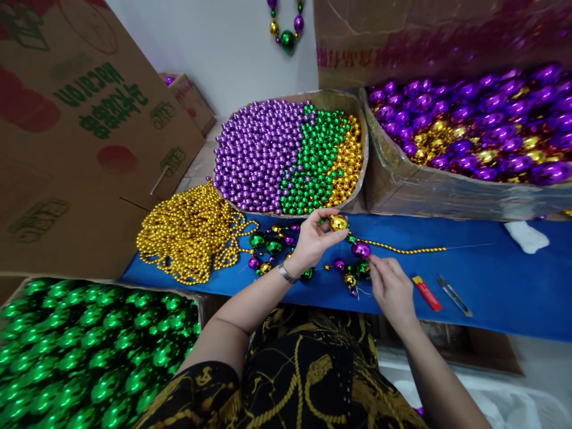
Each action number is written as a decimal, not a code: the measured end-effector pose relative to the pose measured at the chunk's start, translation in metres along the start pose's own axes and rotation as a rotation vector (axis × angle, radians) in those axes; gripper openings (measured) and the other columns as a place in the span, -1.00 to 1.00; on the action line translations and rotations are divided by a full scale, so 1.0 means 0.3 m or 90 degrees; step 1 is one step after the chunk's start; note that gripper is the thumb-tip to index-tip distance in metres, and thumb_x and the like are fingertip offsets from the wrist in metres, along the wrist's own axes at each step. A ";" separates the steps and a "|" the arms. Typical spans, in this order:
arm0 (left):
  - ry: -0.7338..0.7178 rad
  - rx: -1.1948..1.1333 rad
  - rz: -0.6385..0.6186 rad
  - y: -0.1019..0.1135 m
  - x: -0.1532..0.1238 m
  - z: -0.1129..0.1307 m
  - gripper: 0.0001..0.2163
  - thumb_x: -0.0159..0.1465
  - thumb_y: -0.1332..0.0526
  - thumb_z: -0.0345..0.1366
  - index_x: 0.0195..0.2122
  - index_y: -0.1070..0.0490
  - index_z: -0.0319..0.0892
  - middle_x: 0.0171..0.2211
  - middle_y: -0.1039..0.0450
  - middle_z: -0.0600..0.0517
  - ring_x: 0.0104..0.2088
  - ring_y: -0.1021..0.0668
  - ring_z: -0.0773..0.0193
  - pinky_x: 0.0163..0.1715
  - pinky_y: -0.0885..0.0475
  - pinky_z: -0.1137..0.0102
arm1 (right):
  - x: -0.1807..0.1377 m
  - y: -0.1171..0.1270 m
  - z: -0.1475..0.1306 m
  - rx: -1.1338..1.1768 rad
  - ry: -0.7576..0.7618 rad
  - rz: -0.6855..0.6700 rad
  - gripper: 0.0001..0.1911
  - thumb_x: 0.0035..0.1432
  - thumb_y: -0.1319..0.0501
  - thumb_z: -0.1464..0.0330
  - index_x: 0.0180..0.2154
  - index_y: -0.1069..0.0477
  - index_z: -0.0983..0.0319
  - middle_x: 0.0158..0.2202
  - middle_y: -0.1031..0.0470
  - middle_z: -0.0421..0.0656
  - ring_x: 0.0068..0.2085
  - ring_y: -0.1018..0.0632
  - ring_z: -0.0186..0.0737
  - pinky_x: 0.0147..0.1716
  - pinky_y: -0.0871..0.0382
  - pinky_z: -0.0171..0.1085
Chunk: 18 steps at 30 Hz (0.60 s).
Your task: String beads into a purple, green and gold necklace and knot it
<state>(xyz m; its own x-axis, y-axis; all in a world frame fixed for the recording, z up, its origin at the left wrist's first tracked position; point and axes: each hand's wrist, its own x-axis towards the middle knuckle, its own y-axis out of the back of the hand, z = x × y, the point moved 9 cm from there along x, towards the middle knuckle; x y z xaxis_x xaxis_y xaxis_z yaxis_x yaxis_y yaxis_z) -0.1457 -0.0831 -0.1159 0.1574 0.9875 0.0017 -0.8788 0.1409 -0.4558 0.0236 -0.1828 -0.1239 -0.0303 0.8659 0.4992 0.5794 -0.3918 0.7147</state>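
Note:
My left hand (315, 239), with a watch on its wrist, pinches a large gold bead (338, 223) above the blue table. A large purple bead (361, 249) hangs just to its right, and the fingertips of my right hand (393, 289) close at its lower edge. What exactly those fingers grip, bead or string, is too small to tell. A strand of small gold beads (402, 248) runs right from there, ending in a bare thread. Strung green, purple and gold beads (274, 245) lie under and beside my left hand, with more (351, 279) between the hands.
Behind stands a box of small beads (259, 155); right of it, a box of purple and gold beads (487, 131). Gold bead strands (187, 232) are heaped left, above a box of green beads (93, 351). A red lighter (426, 293) and thread snips (453, 295) lie right.

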 end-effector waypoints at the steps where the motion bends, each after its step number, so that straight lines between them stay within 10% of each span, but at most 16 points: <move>1: 0.001 0.000 0.003 0.002 0.001 0.000 -0.53 -0.06 -0.53 -0.31 -0.14 -0.41 -0.14 -0.21 -0.54 0.02 -0.15 -0.60 0.26 -0.13 -0.48 0.33 | 0.002 0.005 -0.008 0.003 0.003 0.004 -0.75 0.35 -0.08 0.33 -0.07 -0.49 0.22 -0.33 -0.47 -0.13 -0.34 -0.52 -0.29 -0.30 -0.44 -0.32; 11: -0.025 0.050 0.018 0.010 -0.002 0.016 -0.57 -0.05 -0.52 -0.32 -0.18 -0.40 -0.15 -0.25 -0.50 0.04 -0.22 -0.57 0.32 -0.16 -0.49 0.37 | 0.001 0.022 -0.033 -0.091 0.036 0.045 -0.76 0.32 -0.12 0.34 -0.09 -0.53 0.22 -0.39 -0.45 -0.15 -0.44 -0.48 -0.35 -0.43 -0.38 -0.37; 18: -0.006 0.105 -0.115 -0.049 -0.023 0.039 -0.56 0.03 -0.48 -0.29 -0.06 -0.43 -0.09 -0.13 -0.51 -0.05 -0.09 -0.56 0.20 -0.07 -0.46 0.29 | 0.031 0.010 -0.023 0.031 0.002 0.008 -0.81 0.33 -0.13 0.31 -0.17 -0.50 0.22 -0.32 -0.56 -0.15 -0.34 -0.57 -0.30 -0.28 -0.46 -0.34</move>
<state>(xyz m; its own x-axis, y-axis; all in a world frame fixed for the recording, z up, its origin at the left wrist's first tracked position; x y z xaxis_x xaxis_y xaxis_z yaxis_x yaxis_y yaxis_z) -0.1391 -0.0912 -0.0989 0.3148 0.9459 0.0783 -0.8988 0.3236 -0.2957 0.0195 -0.1780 -0.1137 -0.0253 0.8600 0.5097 0.6189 -0.3869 0.6835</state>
